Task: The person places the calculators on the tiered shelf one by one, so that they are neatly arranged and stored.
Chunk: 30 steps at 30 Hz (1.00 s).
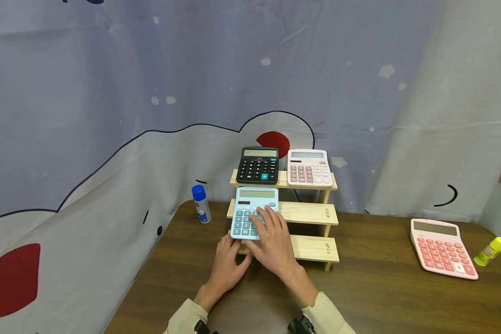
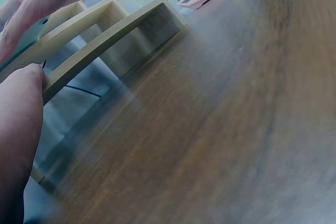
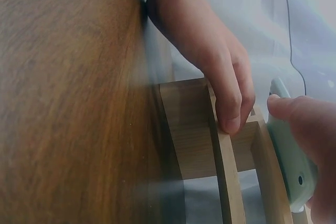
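A light blue calculator (image 1: 257, 193) leans face-up on a three-tier wooden display rack (image 1: 313, 248), its lower end over the lowest tier. My right hand (image 1: 274, 239) lies over the keys with fingers extended, and its thumb (image 3: 282, 107) is at the lower edge. At the rack's left end my left hand (image 1: 226, 263) grips the lowest board; the right wrist view shows its fingers (image 3: 229, 114) bent over the board's front edge. On the top tier stand a black calculator (image 1: 258, 164) and a pale pink-and-white one (image 1: 309, 167), side by side.
A blue-capped glue stick (image 1: 202, 204) stands left of the rack on the brown table (image 1: 371, 287). Far right, a pink calculator (image 1: 442, 248) lies tilted up beside a yellow-capped glue stick (image 1: 491, 251). A printed curtain (image 1: 183, 153) hangs behind the table.
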Motion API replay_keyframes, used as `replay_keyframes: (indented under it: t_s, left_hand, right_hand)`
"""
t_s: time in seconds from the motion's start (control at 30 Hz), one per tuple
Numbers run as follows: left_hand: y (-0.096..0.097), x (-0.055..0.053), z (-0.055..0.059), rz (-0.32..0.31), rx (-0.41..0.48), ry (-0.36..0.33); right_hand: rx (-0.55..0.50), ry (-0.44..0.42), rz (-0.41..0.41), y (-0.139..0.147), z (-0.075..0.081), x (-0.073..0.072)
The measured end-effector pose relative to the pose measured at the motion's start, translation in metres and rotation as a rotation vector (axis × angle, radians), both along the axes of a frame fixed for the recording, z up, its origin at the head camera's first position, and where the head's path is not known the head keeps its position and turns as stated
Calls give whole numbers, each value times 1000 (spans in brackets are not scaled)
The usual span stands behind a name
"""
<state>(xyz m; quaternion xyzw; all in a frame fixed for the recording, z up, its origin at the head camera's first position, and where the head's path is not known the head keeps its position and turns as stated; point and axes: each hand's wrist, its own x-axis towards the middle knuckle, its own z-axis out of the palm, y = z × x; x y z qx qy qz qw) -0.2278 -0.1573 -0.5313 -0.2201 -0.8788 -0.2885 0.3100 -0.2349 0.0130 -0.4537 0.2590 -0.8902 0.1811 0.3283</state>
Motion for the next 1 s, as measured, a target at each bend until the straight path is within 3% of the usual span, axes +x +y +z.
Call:
replay_keyframes:
  t_s: [0.27, 0.47, 0.63, 1.0]
  left_hand:
    - [0, 0, 0, 0, 1, -18]
    - [-1, 1, 2, 3, -3, -55]
    - [-1, 0, 1, 0, -9, -7]
    - [-1, -1, -1, -7, -5, -5]
  right_hand:
    - [13, -39, -10, -1, 2, 1]
    - [9, -17, -5, -1, 2, 0]
    - [14, 9, -6, 0, 3, 0]
    - [35, 2, -31, 0, 7, 1]
